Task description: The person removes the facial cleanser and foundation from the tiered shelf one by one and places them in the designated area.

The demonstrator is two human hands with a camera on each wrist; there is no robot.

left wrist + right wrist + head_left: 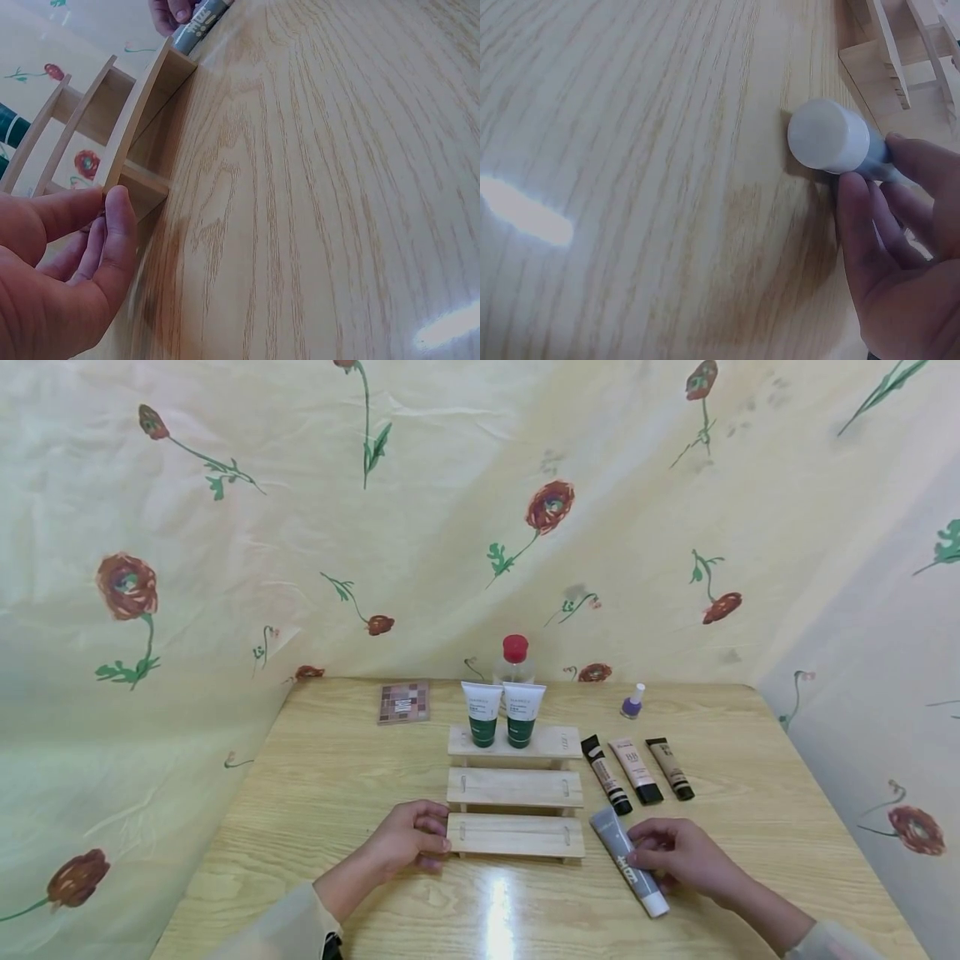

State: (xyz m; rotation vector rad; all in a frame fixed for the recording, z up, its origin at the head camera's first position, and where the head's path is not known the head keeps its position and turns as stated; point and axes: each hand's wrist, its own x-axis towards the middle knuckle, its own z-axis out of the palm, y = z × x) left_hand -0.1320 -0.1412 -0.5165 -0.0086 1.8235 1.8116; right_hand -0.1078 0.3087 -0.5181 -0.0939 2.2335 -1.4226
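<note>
A three-step wooden rack (517,835) stands mid-table. At the left end of its lowest step, my left hand (411,837) pinches the board between thumb and finger, as the left wrist view (90,247) shows close up. To the right of the rack, my right hand (678,856) grips a grey tube (628,860) with a white cap (829,135), the cap pointing toward me. Whether the tube touches the table is hard to tell. Two white-and-green tubes (482,714) stand upright on the rack's top step.
Right of the rack lie a black-and-pink tube (606,777), a pale pink BB tube (636,768) and a tan tube (670,768). Purple nail polish (632,703) stands behind them. A red-capped bottle (515,650) is behind the rack; an eyeshadow palette (403,702) lies back left.
</note>
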